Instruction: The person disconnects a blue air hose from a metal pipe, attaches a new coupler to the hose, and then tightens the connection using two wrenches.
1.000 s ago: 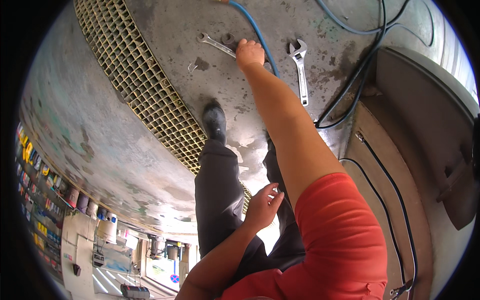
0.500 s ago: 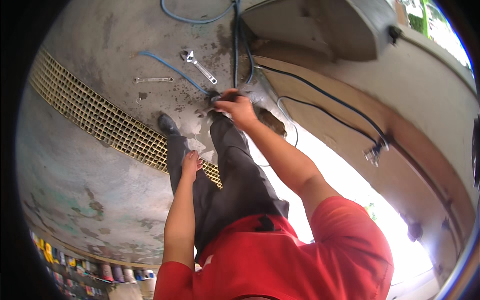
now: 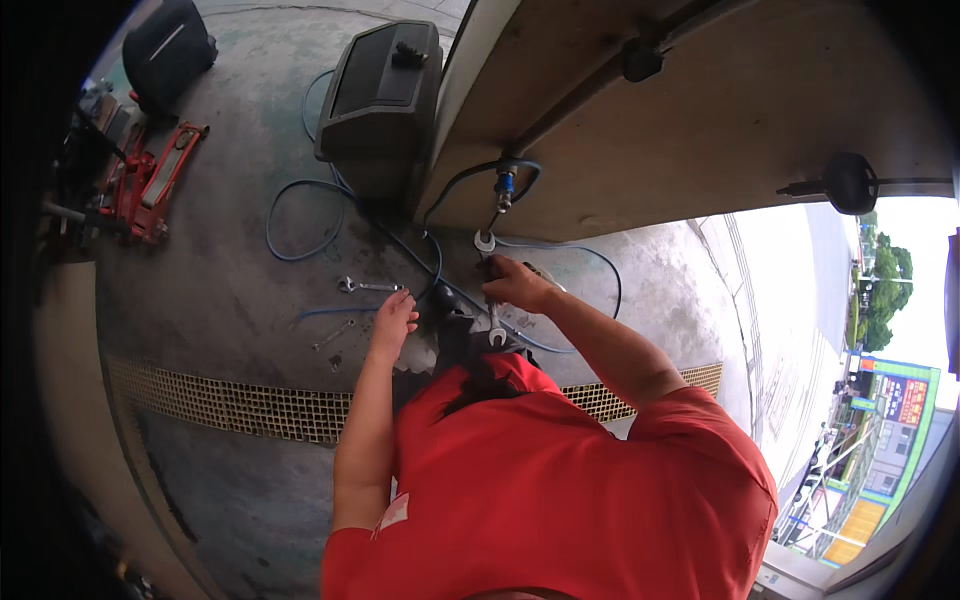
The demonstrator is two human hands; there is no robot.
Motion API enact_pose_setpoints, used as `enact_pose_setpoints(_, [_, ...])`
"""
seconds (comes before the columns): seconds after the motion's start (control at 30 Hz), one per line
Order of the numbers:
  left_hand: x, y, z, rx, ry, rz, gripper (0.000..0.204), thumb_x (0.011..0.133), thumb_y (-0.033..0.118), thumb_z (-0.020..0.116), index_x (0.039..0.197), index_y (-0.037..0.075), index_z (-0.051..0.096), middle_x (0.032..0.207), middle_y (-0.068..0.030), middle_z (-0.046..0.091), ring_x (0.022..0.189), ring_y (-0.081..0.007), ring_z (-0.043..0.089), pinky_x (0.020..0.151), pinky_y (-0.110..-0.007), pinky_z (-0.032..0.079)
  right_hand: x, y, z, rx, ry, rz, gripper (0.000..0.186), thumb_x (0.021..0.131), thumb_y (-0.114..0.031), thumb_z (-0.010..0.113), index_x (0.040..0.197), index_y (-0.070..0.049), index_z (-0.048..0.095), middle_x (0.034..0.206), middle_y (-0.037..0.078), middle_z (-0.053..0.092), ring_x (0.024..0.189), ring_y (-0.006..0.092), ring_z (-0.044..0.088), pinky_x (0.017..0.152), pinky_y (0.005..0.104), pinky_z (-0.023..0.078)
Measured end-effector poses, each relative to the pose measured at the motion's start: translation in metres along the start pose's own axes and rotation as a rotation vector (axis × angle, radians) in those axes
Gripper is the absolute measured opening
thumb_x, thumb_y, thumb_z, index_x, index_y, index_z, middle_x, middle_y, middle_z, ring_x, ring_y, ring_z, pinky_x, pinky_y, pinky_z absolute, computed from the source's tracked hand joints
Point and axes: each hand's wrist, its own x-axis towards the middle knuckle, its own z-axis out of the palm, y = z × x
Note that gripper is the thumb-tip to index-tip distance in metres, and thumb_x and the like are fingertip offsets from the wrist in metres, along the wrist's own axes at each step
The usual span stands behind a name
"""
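My right hand (image 3: 517, 285) is closed around the middle of a double open-end wrench (image 3: 485, 242). One forked jaw sticks out beyond the hand, the other points back toward my red shirt. Lower to the left hangs my left hand (image 3: 395, 318), its fingers loosely bent and apart, with nothing visible in it. Past its fingertips an adjustable wrench (image 3: 375, 287) lies on the concrete floor. A smaller combination wrench (image 3: 333, 335) rests on the floor to the left of that hand.
Blue hose (image 3: 290, 257) loops over the floor. On the wall ahead hangs a metal hose fitting (image 3: 505, 190). A dark cabinet (image 3: 377, 95) stands beyond, and a red floor jack (image 3: 150, 190) at far left. A floor grate (image 3: 250, 405) crosses behind my hands; a bright opening lies right.
My view has swung up and left, bringing the cabinet and jack into sight. My right hand has risen, and the open-end wrench in it now shows clearly.
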Motion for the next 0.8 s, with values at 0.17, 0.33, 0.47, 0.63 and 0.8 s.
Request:
enact_pose_setpoints(0.17, [0.028, 0.066, 0.088, 0.175, -0.094, 0.069, 0.039, 0.094, 0.025, 0.059, 0.129, 0.01, 0.052, 0.102, -0.0007, 0.06, 0.083, -0.0101, 0.058, 0.067, -0.025, 0.049, -0.051, -0.015, -0.094, 0.001, 0.086, 0.196, 0.04, 0.081, -0.014, 0.06, 0.12, -0.005, 0.059, 0.07, 0.006, 0.059, 0.059, 0.0127, 0.056, 0.048, 0.0298, 0.045])
enact_pose_setpoints(0.33, [0.066, 0.111, 0.175, 0.376, -0.173, 0.287, 0.041, 0.091, 0.02, 0.061, 0.129, 0.01, 0.05, 0.1, -0.0001, 0.058, 0.081, -0.0093, 0.055, 0.063, -0.024, 0.046, -0.037, -0.024, -0.157, -0.417, 0.168, -0.039, 0.025, 0.087, -0.019, 0.055, 0.106, -0.006, 0.063, 0.073, 0.012, 0.064, 0.071, 0.026, 0.064, 0.06, 0.0401, 0.051])
enact_pose_setpoints(0.47, [0.091, 0.119, 0.213, 0.472, -0.154, 0.424, 0.043, 0.088, 0.018, 0.063, 0.128, 0.01, 0.049, 0.097, -0.0004, 0.055, 0.08, -0.0101, 0.053, 0.062, -0.025, 0.046, 0.006, -0.023, -0.186, -0.834, 0.195, -0.262, 0.021, 0.089, -0.019, 0.052, 0.104, -0.009, 0.062, 0.088, 0.017, 0.067, 0.083, 0.0377, 0.064, 0.072, 0.0455, 0.052])
enact_pose_setpoints(0.63, [0.084, 0.124, 0.23, 0.357, -0.073, 0.413, 0.045, 0.087, 0.014, 0.062, 0.128, 0.01, 0.046, 0.094, -0.0022, 0.053, 0.078, -0.012, 0.052, 0.062, -0.025, 0.049, 0.022, -0.063, -0.182, -1.016, 0.132, -0.097, 0.022, 0.09, -0.017, 0.051, 0.108, -0.011, 0.061, 0.098, 0.018, 0.067, 0.092, 0.0377, 0.064, 0.076, 0.0465, 0.052])
enact_pose_setpoints(0.8, [0.094, 0.123, 0.235, 0.533, 0.029, 0.48, 0.044, 0.088, 0.012, 0.06, 0.129, 0.007, 0.043, 0.097, -0.0081, 0.057, 0.079, -0.0156, 0.058, 0.061, -0.03, 0.053, 0.033, -0.053, -0.191, -1.063, 0.124, -0.135, 0.022, 0.091, -0.018, 0.05, 0.109, -0.012, 0.06, 0.098, 0.019, 0.067, 0.094, 0.0371, 0.065, 0.078, 0.0463, 0.052])
